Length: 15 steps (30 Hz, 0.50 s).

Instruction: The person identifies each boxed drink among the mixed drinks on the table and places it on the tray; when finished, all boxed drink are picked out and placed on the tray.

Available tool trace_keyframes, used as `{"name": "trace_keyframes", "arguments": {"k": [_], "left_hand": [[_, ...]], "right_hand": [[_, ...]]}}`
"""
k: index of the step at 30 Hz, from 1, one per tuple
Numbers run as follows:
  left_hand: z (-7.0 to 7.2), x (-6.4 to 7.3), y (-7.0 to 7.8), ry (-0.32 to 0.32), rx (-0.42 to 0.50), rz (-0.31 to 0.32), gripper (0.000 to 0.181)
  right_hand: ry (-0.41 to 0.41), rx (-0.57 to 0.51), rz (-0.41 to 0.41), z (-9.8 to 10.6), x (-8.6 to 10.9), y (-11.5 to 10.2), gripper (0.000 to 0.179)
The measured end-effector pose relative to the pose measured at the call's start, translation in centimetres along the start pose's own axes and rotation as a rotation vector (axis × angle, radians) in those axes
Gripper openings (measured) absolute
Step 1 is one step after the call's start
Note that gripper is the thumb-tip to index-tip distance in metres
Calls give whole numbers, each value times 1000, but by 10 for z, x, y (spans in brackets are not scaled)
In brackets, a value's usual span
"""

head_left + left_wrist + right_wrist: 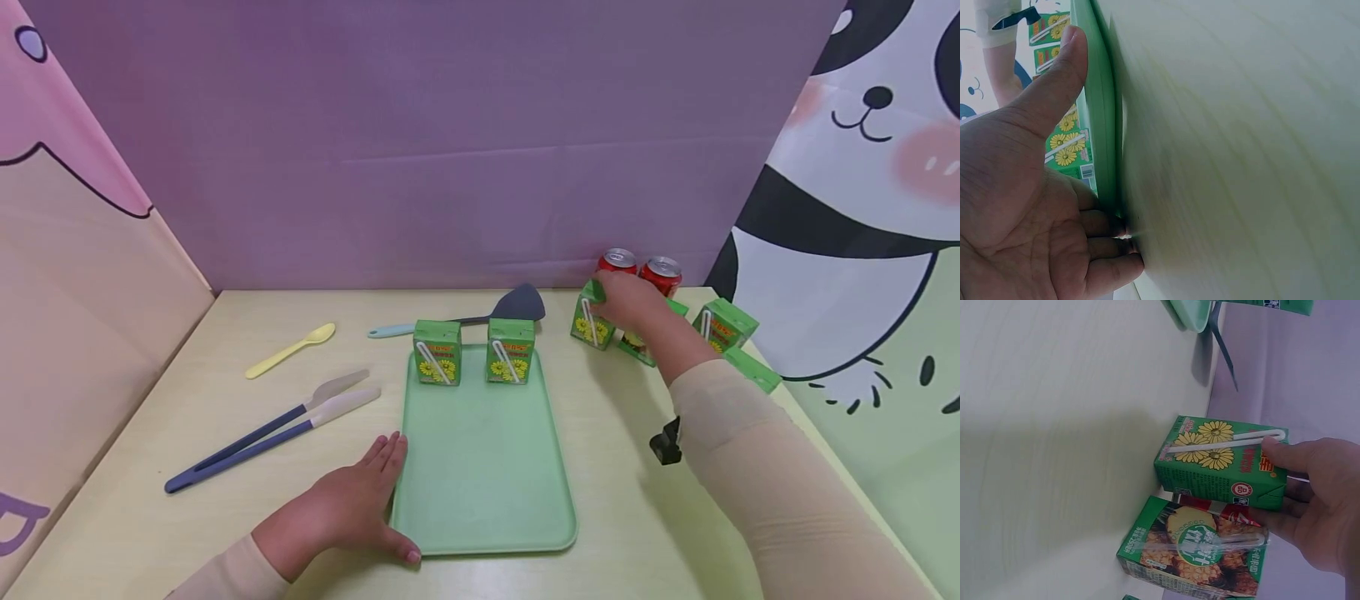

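My right hand (630,300) grips a green drink carton (1210,453) with yellow flowers and a white straw, thumb on its straw side near the top. Right beside that carton stands a pineapple drink carton (1194,544). Two red cans (618,259) (662,268) are behind the hand, partly hidden by it. At the left edge of the green tray (483,467) rests my left hand (352,504), fingers straight and thumb spread toward the near corner. Two flower cartons (437,354) (511,354) stand side by side at the tray's far end.
Farther right are another green carton (723,325) and a green box (753,369), partly behind the right arm. A spatula (517,304) lies behind the tray. To the left lie a yellow spoon (288,350) and blue-handled tongs (240,450). A purple cloth wall (450,167) closes the back.
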<state>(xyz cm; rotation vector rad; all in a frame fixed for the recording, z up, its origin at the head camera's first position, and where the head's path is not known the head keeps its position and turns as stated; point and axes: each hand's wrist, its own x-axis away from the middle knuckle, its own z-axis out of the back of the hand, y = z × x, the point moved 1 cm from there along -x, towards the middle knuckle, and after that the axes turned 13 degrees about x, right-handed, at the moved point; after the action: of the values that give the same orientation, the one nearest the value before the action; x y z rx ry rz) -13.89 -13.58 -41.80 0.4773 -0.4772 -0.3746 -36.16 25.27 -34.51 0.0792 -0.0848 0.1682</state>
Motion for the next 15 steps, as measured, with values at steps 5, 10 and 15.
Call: {"name": "trace_keyframes", "arguments": {"k": [5,10,15], "left_hand": [[1,0,0,0,3,0,137],[1,-1,0,0,3,9,137],[1,-2,-1,1,7,14,137]], "right_hand": [[-15,-10,1,4,6,-3,61],[16,7,48,13,15,-10,59],[6,15,81,26,30,-20,60]]}}
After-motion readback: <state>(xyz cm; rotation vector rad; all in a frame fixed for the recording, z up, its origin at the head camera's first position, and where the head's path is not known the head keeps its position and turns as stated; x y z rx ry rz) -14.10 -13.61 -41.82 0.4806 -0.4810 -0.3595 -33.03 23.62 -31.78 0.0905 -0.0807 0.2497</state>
